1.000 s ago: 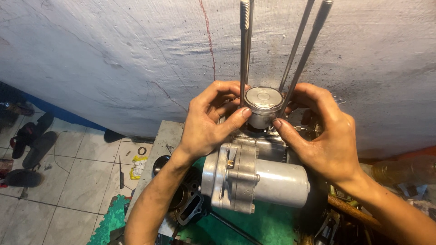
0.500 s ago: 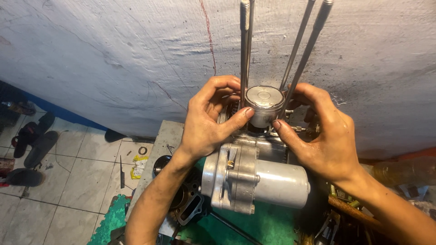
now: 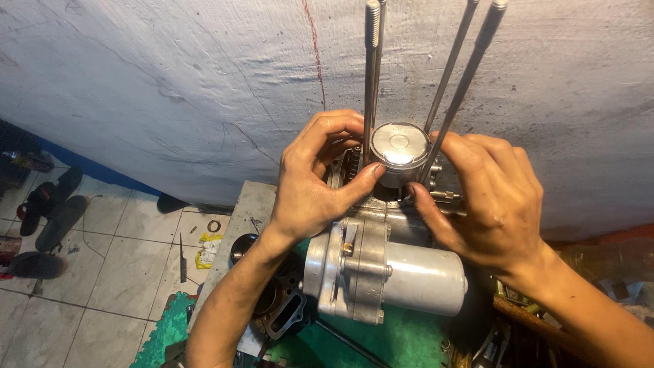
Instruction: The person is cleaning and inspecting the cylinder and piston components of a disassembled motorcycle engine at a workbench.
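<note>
Grey wall (image 3: 170, 88) behind. Silver engine case (image 3: 388, 272) on green mat (image 3: 409, 341), four long studs (image 3: 371, 75) sticking up. Left hand (image 3: 317, 184) and right hand (image 3: 494, 201) both pinching piston (image 3: 398, 153) between studs, atop case.

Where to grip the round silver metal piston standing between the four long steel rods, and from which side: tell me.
Grip the round silver metal piston by its curved side wall just under the flat crown, fingers coming in sideways from left and right. The four long steel rods fence it closely, so probably only the gaps between them give access. The left hand and right hand sit this way.
</note>
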